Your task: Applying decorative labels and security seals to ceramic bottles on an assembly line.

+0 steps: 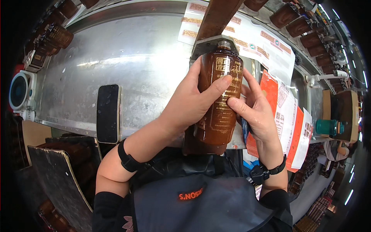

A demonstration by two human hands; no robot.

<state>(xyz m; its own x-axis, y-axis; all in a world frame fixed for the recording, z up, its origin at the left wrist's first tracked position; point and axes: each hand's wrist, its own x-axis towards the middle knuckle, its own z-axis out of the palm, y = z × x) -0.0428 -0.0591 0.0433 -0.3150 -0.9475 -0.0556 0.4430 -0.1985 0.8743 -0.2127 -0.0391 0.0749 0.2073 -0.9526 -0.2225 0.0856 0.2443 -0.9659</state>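
Between my two hands is a brown glass bottle [221, 116] with gold lettering and a clear, uncapped-looking neck pointing away from me. My left hand [199, 94] wraps its left side, the thumb lying across the front. On the right side, my right hand [255, 110] grips it with the thumb pressed on the front face and fingers behind the edge. The bottle lies over a brown wooden stand [216, 17] with a grey metal piece [199, 48] near the bottle's neck. What the bottle rests on underneath is mostly hidden.
A dark smartphone [108, 114] lies on the metal table [135, 81] to the left. Printed label sheets [266, 50] spread at the far right, with red and white packets [276, 104] nearer. A green jar [328, 127] stands far right. Several brown bottles [58, 35] line the back left.
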